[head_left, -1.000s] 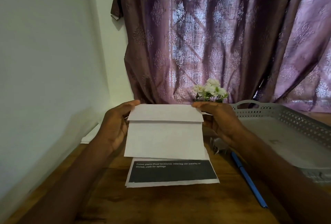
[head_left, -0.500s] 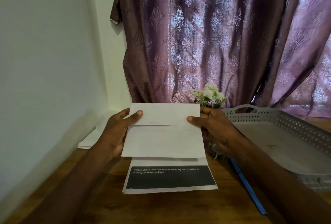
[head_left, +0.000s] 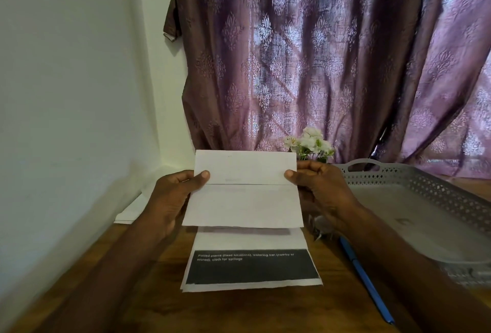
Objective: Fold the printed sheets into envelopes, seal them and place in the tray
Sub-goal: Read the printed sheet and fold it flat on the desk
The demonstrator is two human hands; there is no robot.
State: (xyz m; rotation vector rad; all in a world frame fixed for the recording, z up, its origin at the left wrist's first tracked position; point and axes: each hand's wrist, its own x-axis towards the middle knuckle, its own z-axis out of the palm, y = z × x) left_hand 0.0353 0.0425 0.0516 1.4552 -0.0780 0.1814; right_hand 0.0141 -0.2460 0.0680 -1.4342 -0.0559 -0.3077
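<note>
White folded sheet (head_left: 243,194) pinched at top corners by left hand (head_left: 170,197) & right hand (head_left: 322,191) above bench (head_left: 239,311), mid-fold; next prob. needs crease pressed, then envelope, w/ tray (head_left: 414,181) at right.

white matt paper envelope (head_left: 244,191) | grey perforated plastic tray (head_left: 425,189), dull | brown wooden table (head_left: 148,303), smooth grain | purple patterned woven cloth curtain (head_left: 305,53) | blue plastic pen (head_left: 365,280)

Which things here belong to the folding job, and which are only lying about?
Job: folded sheet held by left hand and right hand; printed sheets on the table; grey tray.
Lying about: blue pen; white flowers; curtain.
</note>
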